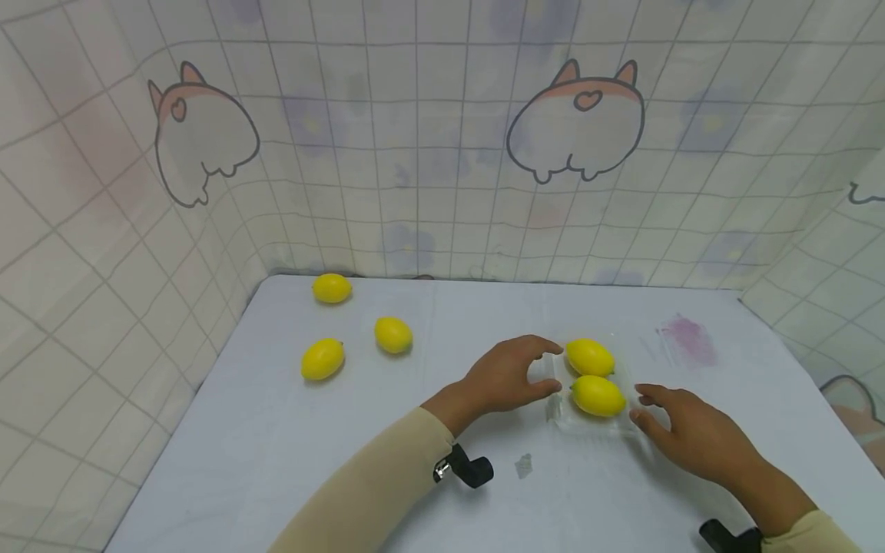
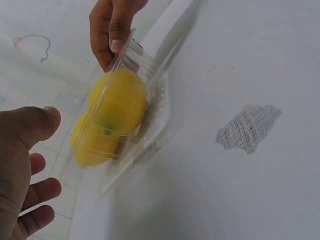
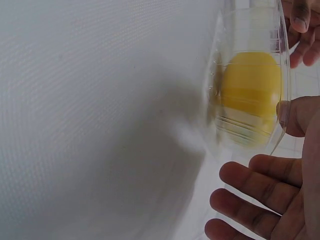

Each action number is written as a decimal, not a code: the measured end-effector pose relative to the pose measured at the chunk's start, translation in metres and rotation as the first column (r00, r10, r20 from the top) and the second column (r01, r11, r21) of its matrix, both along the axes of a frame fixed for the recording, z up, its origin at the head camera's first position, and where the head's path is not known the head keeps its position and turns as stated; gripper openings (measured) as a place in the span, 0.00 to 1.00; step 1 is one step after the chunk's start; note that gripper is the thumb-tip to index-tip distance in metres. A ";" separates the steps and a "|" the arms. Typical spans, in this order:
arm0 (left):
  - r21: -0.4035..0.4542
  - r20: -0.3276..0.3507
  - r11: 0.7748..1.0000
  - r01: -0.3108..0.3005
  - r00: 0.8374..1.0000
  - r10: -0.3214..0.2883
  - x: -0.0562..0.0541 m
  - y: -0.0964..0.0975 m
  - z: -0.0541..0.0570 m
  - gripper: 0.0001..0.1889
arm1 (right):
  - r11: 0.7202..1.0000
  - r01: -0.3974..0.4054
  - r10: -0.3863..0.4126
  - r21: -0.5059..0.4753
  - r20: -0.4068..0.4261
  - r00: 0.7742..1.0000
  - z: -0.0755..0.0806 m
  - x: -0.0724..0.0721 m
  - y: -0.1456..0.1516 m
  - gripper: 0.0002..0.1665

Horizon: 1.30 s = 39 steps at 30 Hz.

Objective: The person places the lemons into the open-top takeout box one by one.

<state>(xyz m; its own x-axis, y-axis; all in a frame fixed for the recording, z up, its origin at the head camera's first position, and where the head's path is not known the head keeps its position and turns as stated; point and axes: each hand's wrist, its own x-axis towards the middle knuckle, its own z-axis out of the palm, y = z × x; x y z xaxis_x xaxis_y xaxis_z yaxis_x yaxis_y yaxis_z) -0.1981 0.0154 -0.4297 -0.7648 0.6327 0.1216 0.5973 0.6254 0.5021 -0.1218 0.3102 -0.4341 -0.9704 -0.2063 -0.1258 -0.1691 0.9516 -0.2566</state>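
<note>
Two yellow lemons, a rear one (image 1: pixel 589 358) and a front one (image 1: pixel 598 395), lie side by side in a clear plastic container (image 1: pixel 572 424) on the white-covered table. My left hand (image 1: pixel 508 375) hovers at the container's left side, thumb and fingers spread apart with nothing between them. On the other side is my right hand (image 1: pixel 698 434), its fingers relaxed and loosely bent. In the right wrist view, the right thumb (image 3: pixel 295 116) overlaps the rim of the container, while the other fingers (image 3: pixel 255 187) extend below it.
Three more lemons lie on the left part of the table: one at the back (image 1: pixel 332 288), one nearer the middle (image 1: pixel 393 336) and one in front (image 1: pixel 323 359). A grey patch (image 1: pixel 524 465) and a pink stain (image 1: pixel 689 340) mark the cover. Patterned curtains (image 1: pixel 415 153) stand behind.
</note>
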 end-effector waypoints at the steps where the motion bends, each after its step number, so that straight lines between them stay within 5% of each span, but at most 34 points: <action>1: 0.003 -0.001 1.000 0.000 1.000 0.000 0.000 -0.002 -0.001 0.28 | 1.000 -0.002 0.002 -0.002 -0.006 1.000 0.000 0.000 0.000 0.37; 17: 0.047 -0.014 0.999 -0.028 1.000 0.028 -0.001 -0.051 -0.005 0.26 | 1.000 -0.009 0.009 -0.005 -0.016 1.000 0.001 -0.001 -0.002 0.38; 39: 0.072 0.043 0.979 -0.189 0.981 0.187 -0.001 -0.104 -0.013 0.26 | 1.000 -0.007 0.007 0.019 -0.013 1.000 0.000 0.000 -0.001 0.37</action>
